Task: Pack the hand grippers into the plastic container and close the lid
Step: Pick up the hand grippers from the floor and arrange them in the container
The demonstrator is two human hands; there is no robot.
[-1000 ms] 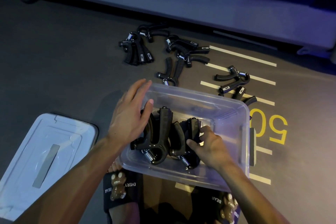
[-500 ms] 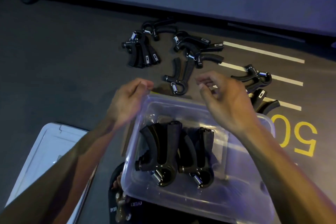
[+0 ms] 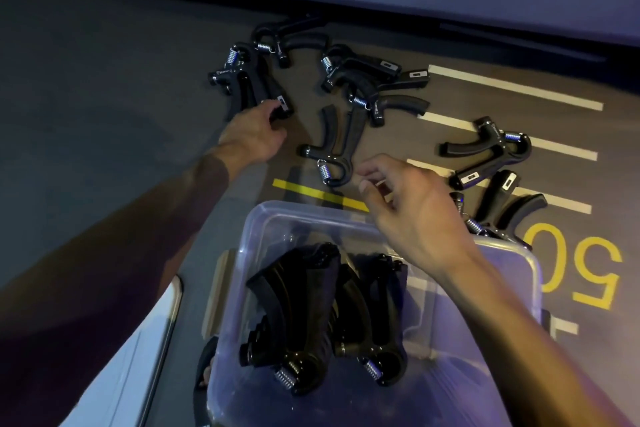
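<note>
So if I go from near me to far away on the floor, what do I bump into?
Clear plastic container with black hand grippers inside → yellow floor stripe → lone black hand gripper with a steel spring → far pile of black grippers → dark ledge along the wall.

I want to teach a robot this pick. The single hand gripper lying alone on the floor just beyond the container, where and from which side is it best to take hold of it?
Probably by the two handles of the lone hand gripper, coming from above. It lies flat with the handles spread away from the person and the spring end nearest the right hand.
</note>
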